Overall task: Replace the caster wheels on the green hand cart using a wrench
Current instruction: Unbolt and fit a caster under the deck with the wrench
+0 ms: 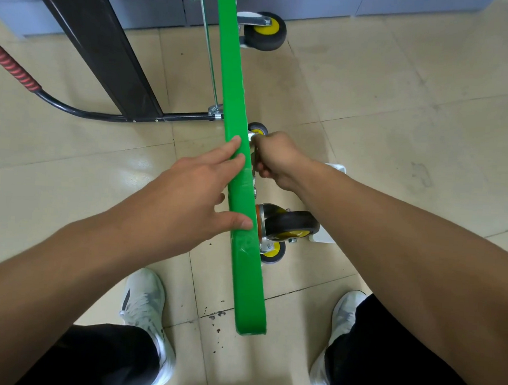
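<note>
Green cart (231, 75) stands tipped on edge.

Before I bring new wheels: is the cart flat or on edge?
On edge: its green deck stands upright, wheels sticking out sideways.

Cart deck (236, 104) on edge between 2 shoes (145, 298), casters (292, 224) on its right, handle (15, 65) at left

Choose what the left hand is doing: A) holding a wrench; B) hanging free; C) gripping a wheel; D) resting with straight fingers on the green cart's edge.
D: the left hand lies with straight fingers on the edge of the green cart, while the right hand grips a metal tool on the wheel side.
</note>
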`<state>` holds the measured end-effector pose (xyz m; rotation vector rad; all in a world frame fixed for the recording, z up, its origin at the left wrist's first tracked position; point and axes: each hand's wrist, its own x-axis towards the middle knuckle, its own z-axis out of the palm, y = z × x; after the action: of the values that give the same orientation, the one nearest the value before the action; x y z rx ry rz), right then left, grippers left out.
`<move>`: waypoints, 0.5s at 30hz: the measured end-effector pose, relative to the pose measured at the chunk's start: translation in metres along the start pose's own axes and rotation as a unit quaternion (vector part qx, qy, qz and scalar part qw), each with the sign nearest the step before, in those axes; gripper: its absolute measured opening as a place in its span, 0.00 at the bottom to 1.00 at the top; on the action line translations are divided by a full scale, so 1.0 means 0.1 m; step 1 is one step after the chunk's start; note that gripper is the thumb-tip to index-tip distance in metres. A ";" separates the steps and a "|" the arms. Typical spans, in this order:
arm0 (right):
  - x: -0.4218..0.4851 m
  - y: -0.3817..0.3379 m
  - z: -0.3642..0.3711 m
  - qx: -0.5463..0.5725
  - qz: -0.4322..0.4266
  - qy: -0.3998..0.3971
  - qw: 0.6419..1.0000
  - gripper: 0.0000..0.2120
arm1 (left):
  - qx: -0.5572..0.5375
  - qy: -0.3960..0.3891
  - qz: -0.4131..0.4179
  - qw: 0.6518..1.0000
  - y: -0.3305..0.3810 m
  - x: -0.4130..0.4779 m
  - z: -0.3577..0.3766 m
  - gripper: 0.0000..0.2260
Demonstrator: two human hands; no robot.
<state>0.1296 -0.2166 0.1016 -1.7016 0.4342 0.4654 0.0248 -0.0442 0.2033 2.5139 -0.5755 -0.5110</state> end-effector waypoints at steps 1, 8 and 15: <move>-0.02 -0.03 -0.01 -0.009 -0.029 0.013 0.999 0.10 | 0.004 -0.002 0.001 1.000 0.01 0.00 0.00 0.42; -0.30 -0.33 -0.09 -0.084 -0.202 0.087 0.972 0.12 | 0.013 -0.009 -0.002 1.000 0.02 0.00 -0.02 0.46; -0.71 -0.48 -0.20 -0.086 -0.331 0.049 0.938 0.12 | 0.015 -0.007 0.000 1.000 0.01 0.02 0.01 0.44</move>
<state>0.0958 -0.2261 0.1821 -1.9200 -0.1296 -0.0798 0.0259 -0.0463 0.2020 2.5416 -0.5919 -0.5244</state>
